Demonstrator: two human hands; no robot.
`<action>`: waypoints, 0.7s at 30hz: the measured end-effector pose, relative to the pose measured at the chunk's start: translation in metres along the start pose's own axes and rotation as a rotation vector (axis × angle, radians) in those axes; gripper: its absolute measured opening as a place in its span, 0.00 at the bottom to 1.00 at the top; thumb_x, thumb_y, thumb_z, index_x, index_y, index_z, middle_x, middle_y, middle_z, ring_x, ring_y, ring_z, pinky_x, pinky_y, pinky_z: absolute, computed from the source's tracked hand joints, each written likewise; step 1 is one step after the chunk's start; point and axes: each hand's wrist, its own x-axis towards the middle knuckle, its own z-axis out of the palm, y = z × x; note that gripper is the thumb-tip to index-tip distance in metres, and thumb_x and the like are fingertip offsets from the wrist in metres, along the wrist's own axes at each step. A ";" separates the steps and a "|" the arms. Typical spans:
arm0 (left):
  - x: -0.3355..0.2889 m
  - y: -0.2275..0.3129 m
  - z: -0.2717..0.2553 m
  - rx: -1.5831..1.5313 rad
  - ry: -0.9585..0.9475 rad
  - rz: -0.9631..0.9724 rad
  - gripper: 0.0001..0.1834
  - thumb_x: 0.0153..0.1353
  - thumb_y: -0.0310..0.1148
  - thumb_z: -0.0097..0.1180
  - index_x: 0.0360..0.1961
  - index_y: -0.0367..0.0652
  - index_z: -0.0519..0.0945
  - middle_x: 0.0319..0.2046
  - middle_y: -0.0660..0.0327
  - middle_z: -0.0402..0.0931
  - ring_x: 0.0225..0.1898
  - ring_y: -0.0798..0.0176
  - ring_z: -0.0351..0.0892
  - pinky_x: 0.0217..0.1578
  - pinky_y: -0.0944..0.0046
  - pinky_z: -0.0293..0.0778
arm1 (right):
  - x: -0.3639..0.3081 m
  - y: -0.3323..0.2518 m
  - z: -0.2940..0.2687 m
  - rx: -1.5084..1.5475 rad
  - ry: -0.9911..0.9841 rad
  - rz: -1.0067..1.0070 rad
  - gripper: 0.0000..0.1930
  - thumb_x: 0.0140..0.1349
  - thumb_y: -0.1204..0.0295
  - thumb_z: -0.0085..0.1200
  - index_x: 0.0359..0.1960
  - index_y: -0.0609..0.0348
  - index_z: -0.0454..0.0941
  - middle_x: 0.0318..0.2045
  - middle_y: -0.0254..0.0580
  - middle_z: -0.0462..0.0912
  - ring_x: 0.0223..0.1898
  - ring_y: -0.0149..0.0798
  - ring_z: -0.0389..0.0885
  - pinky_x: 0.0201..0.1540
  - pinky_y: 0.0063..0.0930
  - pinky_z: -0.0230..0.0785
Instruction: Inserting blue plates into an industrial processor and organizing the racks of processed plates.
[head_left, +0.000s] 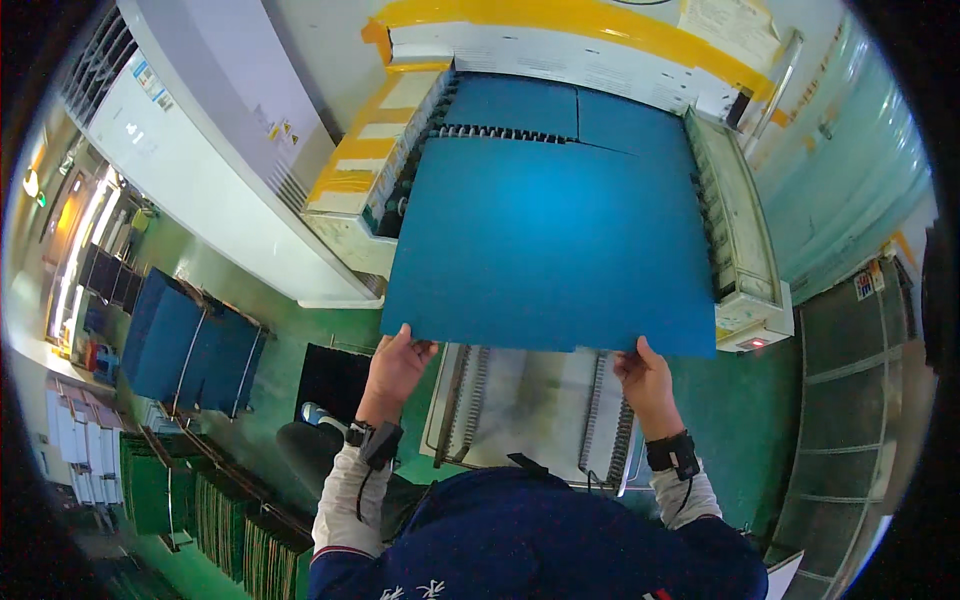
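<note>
Green floor (768,420), hands (393,370) (645,380) on panel (550,250)

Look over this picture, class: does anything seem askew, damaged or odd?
Yes: rollers show between the front blue sheet and the left rear panel, but only a thin dark line before the right rear panel, so the spacing looks uneven.

1 head-worn fisheye, facing down, near sheet (550,245); rim perhaps warped.

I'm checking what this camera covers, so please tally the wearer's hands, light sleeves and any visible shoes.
Hands: 2, left hand and right hand, both holding the near edge of blue sheeting
Light sleeves: 2
Visible shoe: 1
Total: 5
</note>
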 end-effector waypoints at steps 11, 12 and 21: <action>0.022 0.014 0.006 0.045 -0.011 -0.028 0.10 0.65 0.33 0.45 0.45 0.44 0.71 0.41 0.60 0.74 0.41 0.60 0.74 0.40 0.58 0.74 | 0.019 -0.009 -0.015 0.023 0.005 0.027 0.14 0.62 0.63 0.50 0.30 0.64 0.72 0.28 0.52 0.80 0.24 0.40 0.78 0.28 0.33 0.73; 0.025 0.015 0.008 0.048 0.011 -0.026 0.10 0.65 0.33 0.45 0.45 0.44 0.70 0.41 0.60 0.74 0.41 0.60 0.74 0.41 0.58 0.74 | 0.020 -0.010 -0.015 0.013 0.008 0.029 0.14 0.62 0.63 0.50 0.30 0.64 0.72 0.27 0.52 0.80 0.24 0.40 0.78 0.28 0.33 0.73; 0.050 0.019 0.003 0.044 -0.032 -0.024 0.08 0.64 0.33 0.47 0.43 0.45 0.70 0.40 0.61 0.74 0.40 0.59 0.74 0.42 0.57 0.72 | 0.028 -0.015 -0.014 -0.012 0.018 0.046 0.12 0.62 0.63 0.51 0.37 0.60 0.71 0.27 0.48 0.78 0.25 0.40 0.77 0.27 0.32 0.71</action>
